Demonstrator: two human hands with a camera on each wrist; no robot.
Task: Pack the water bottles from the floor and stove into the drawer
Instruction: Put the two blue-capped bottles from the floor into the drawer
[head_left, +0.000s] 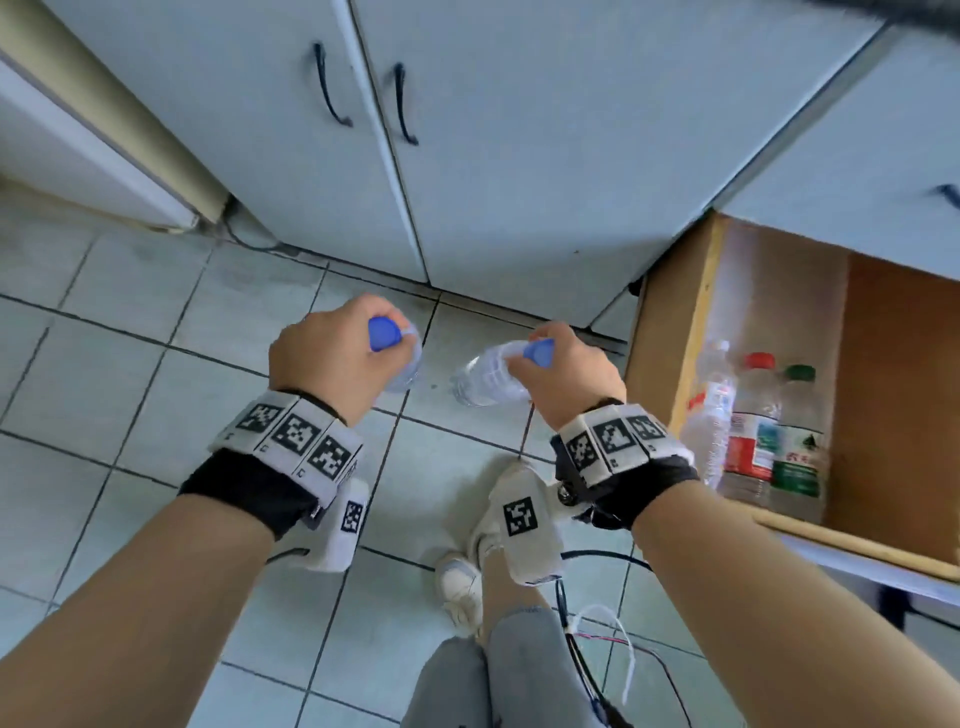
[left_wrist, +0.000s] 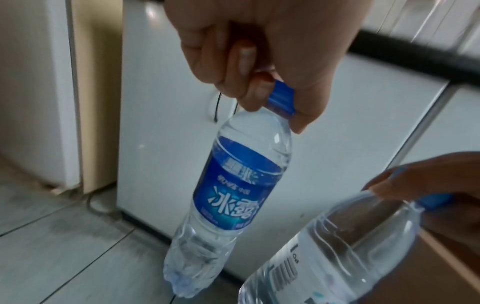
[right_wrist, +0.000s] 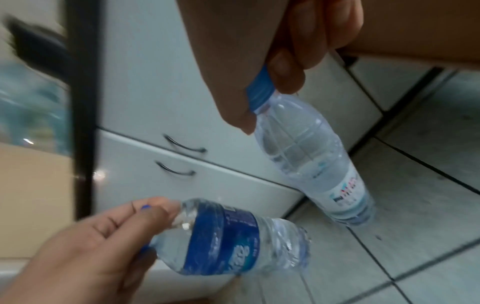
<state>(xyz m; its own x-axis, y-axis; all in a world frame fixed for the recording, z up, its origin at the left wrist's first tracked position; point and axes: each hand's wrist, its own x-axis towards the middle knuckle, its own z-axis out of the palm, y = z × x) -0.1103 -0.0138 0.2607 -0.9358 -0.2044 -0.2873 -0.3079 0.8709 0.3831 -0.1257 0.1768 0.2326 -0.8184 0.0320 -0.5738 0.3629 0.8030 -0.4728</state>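
Observation:
My left hand pinches the blue cap of a clear water bottle with a blue label, which hangs above the tiled floor. My right hand pinches the blue cap of a second clear bottle with a white label; its body tilts toward the left one. Both bottles are lifted off the tiles in front of the white cabinets. To the right the wooden drawer stands pulled out, with three upright bottles inside: one white-capped, one red-capped, one green-capped.
White cabinet doors with dark handles rise straight ahead. A white appliance stands at the far left. My legs, a white shoe and loose cables lie below my wrists. A closed drawer front sits above the pulled-out one.

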